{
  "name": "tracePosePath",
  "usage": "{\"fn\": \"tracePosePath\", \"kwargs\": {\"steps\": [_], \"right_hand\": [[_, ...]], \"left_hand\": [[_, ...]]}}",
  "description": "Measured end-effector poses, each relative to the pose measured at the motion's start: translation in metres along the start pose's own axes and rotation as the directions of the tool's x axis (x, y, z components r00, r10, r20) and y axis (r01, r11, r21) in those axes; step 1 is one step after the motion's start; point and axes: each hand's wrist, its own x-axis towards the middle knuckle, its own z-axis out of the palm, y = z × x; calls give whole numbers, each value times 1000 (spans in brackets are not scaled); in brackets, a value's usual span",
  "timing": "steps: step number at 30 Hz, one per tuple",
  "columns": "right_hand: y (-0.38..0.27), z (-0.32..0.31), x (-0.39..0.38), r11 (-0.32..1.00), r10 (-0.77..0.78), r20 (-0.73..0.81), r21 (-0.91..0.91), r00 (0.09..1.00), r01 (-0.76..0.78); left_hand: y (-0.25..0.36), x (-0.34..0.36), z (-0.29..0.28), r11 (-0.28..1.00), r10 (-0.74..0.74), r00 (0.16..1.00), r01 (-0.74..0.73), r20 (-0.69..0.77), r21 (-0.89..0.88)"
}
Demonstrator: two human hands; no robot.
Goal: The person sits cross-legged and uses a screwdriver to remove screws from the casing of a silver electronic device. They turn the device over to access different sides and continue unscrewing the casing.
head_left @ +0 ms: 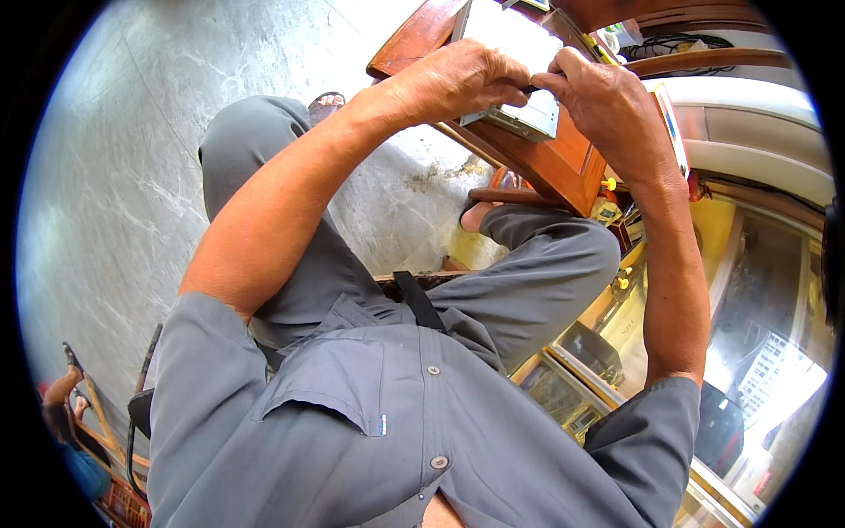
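A silver-grey metal box (524, 121) rests on a small reddish-brown wooden table (554, 167) at the upper middle of the head view. My left hand (475, 79) is over the box's top, its fingers curled and pinched. My right hand (594, 101) is at the box's right end, thumb reaching toward my left fingertips, fingers bent and closed. Between the two hands is a small dark piece, mostly hidden by the fingers, too small to name.
Wooden shelving with black cables (669, 46) stands at upper right, above a pale curved surface (739, 123). A glass display case (748, 352) runs along my right. My knees are below the table on the grey floor (123, 176). Another person's leg (62, 387) shows at lower left.
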Motion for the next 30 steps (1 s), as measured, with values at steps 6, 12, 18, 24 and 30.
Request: {"fn": "tracePosePath", "kwargs": {"steps": [6, 12, 18, 24, 30], "right_hand": [[-1, -4, -1, 976, -195, -110, 79, 975, 204], [2, 0, -4, 999, -33, 95, 21, 995, 31], [-1, -1, 2, 997, 42, 127, 54, 991, -49], [0, 2, -5, 992, -71, 88, 107, 994, 61], [2, 2, 2, 986, 84, 207, -158, 975, -51]], "left_hand": [[0, 1, -3, 999, 33, 999, -33, 8, 24], [-5, 0, 5, 986, 63, 997, -55, -46, 157], [-14, -8, -5, 957, 68, 980, -11, -189, 288], [-6, -12, -11, 957, 24, 990, 17, -136, 289], [-10, -9, -13, 947, 56, 991, -15, -119, 320]]}}
